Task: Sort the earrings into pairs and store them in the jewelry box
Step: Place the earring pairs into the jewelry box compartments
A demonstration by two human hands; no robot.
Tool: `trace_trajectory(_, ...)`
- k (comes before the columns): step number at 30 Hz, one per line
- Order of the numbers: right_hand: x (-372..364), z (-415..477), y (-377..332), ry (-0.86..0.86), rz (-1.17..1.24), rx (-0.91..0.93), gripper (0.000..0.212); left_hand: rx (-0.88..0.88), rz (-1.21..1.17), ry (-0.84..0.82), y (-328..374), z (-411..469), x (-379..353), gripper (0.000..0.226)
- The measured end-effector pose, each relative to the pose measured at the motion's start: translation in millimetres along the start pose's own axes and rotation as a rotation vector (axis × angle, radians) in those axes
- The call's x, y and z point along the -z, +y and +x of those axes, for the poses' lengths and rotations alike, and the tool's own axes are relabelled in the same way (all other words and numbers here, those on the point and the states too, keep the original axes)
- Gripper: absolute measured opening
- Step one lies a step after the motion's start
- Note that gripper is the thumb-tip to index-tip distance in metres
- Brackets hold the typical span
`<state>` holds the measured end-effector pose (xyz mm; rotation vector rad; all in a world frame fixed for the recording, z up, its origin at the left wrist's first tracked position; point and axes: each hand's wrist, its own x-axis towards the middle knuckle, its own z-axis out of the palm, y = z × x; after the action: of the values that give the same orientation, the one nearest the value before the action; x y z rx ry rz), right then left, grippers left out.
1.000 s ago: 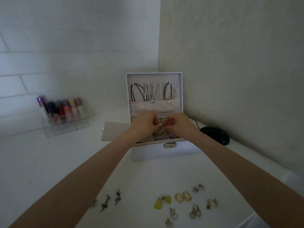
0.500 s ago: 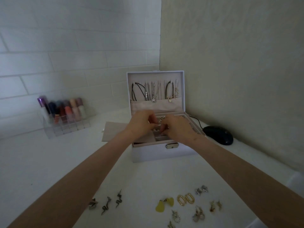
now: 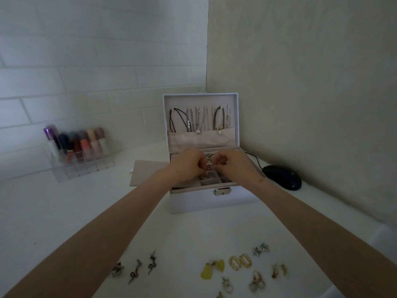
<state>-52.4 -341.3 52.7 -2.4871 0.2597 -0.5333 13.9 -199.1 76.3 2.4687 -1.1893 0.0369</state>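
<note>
Several loose earrings lie paired on the white table, near the person. Leftmost, two dark snake earrings look thin and light, and are best pinched mid-body rather than at the post. Farther back, over the tray of the open jewelry box, the left hand and right hand curl their fingertips together on a small earring, too tiny to read clearly. It probably weighs almost nothing and slips easily, so a fingertip pinch suits it. To the right, the gold oval hoops look stiff and smooth; grip those by the loop.
</note>
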Motion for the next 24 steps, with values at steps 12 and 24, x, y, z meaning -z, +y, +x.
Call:
trace_trajectory(12, -1, -4, 5, 0.005, 0.044, 0.027, 0.007, -0.02, 0.34, 0.058, 7, 2, -6, 0.015)
trace_trajectory(24, -4, -7, 3, -0.018, -0.01, 0.037, 0.019, -0.007, 0.374, 0.103, 9, -4, -7, 0.018)
